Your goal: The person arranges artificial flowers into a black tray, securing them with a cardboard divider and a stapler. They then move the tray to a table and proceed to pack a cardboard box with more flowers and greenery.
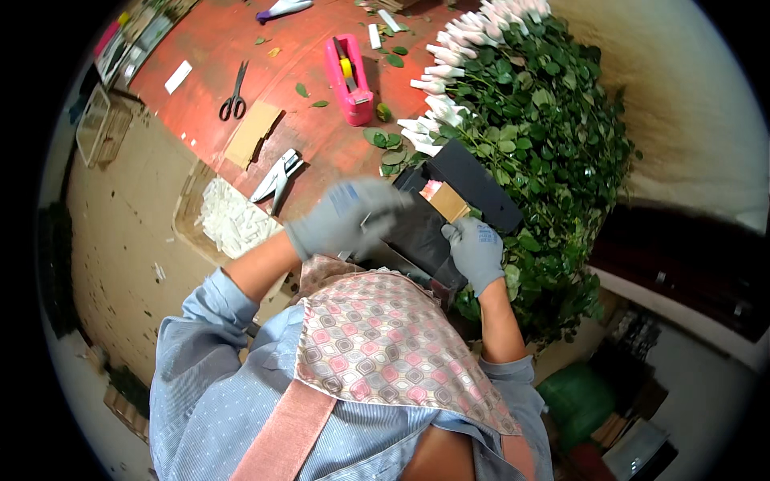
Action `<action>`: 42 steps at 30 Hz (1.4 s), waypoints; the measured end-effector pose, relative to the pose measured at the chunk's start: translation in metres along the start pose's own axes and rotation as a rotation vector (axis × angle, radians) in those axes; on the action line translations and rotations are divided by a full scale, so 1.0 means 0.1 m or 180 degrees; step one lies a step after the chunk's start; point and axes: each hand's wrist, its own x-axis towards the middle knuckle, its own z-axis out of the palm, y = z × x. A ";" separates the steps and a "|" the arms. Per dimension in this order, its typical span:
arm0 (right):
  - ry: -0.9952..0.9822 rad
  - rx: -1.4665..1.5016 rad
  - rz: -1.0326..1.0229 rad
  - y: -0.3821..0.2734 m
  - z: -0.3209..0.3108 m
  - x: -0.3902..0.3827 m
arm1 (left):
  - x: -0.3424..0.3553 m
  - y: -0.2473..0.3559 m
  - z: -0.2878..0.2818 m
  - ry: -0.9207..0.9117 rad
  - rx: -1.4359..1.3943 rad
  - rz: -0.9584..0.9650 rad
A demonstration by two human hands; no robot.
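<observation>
Left hand [341,220], grey glove, motion-blurred, fingers curled over near edge of black sheet [449,204]; what it grips, cannot tell. Right hand [476,250], grey glove, clenched on sheet's right lower edge. Sheet at table [216,48] edge, against leafy flower bunch [545,136] with white-sleeved buds. Small tan card [446,200] on sheet between hands. Outward on red table: white-handled pliers-like tool [277,178], pink tape dispenser [350,78], cardboard piece [253,132], black scissors [234,94], loose leaves. Tray of white pieces [233,220] below table edge.

Single head-worn fisheye, looking steeply down, close over the hands [409,228]; red counter [241,48] beyond them.
</observation>
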 end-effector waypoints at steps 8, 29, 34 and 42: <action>0.0267 -0.1203 -0.0432 -0.06 -0.26 0.07 | -0.32 0.11 1.02 -0.0701 0.1272 -0.0012; 0.0237 -0.2070 -0.1978 -0.42 -0.76 0.28 | -0.28 0.26 0.82 -0.0842 0.1597 0.0220; -0.0165 -0.1601 -0.1073 -0.21 -0.69 0.31 | -0.27 0.24 0.83 -0.0881 0.1562 0.0201; -0.0657 -0.2034 -0.1319 -0.22 -0.54 0.28 | -0.27 0.21 0.87 -0.0764 0.1506 0.0140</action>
